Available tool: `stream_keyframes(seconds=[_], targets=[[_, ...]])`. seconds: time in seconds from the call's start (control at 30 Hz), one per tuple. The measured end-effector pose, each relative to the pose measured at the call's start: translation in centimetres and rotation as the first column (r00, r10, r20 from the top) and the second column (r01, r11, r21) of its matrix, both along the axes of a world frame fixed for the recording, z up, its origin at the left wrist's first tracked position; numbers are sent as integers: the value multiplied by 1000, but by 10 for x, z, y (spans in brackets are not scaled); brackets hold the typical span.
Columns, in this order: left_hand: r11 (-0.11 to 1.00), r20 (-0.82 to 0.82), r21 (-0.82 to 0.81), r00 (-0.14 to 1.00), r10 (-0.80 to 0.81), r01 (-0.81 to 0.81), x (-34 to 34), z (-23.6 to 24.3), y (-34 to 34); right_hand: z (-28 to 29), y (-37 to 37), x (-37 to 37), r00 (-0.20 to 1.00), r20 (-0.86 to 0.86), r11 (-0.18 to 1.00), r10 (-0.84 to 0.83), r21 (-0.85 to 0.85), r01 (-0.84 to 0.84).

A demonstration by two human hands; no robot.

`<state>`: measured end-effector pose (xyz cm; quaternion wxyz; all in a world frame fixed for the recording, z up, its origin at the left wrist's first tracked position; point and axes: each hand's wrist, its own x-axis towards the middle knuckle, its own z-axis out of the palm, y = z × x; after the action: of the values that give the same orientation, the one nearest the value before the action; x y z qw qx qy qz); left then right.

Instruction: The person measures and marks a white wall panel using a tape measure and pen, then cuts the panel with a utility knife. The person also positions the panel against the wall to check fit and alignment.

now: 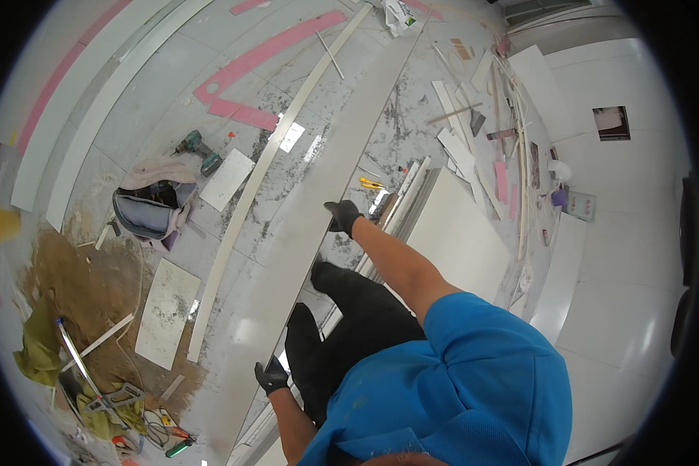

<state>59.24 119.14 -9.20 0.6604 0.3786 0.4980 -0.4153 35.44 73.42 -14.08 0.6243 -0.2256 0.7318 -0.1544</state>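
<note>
While it runs lengthwise across the tiled floor point(163, 101), the long pale grey board point(318, 210) is gripped along its right edge by both black-gloved hands: the right hand point(342, 217) curled over it farther along, the left hand point(272, 377) closed on it nearer. A narrow cream strip point(248, 202) lies just beside it, with a grey bag point(149, 210) and a green drill point(199, 151) farther left.

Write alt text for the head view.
Seen from above, a person in a blue shirt grips a long pale board along its edge, left hand near, right hand farther. A drill, bag and offcuts litter the dusty floor.
</note>
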Motion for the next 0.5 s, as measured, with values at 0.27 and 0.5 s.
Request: stream_keyframes(seconds=[0.27,0.5], targets=[[998,90,54,996,-28,23,-19,-6,0,15,-112,-60,990,-54,981,-128,-156,118],[979,69,189,993,-93,78,-26,18,-16,17,-144,-96,995,86,997,44,-72,-38]])
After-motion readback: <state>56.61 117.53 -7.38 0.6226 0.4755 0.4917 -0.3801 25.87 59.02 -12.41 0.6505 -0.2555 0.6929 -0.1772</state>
